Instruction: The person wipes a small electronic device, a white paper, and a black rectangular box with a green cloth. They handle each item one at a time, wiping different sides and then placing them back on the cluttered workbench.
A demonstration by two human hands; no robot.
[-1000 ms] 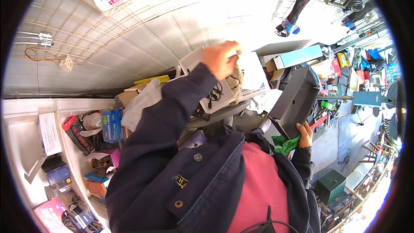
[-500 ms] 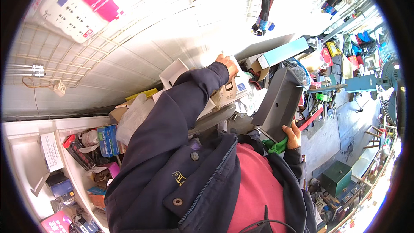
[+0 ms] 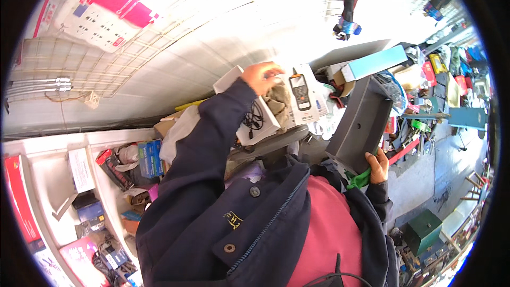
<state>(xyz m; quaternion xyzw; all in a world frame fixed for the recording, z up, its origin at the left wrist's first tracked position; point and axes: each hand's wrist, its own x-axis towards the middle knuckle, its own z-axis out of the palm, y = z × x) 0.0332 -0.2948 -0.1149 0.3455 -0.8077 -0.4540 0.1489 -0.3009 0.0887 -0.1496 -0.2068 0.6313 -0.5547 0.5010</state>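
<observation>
My left hand is raised over a white open box, its fingers bent and smeared by motion. A coiled black cable and a crumpled brownish bundle lie at that box. Just right of the hand, a white carton shows an orange-and-black handheld meter; whether it is printed or lying there I cannot tell. My right hand grips the near end of a long dark grey open tray, held tilted. Some green cloth is beside that hand.
A long light-blue box lies beyond the tray. White shelving with boxed goods stands at left. A wire grid carries a packaged power strip. A blue machine and a dark green box are at right.
My left hand has moved left off the white carton, uncovering the handheld meter on it. The right hand keeps its grip on the tray. The whole view has shifted slightly.
</observation>
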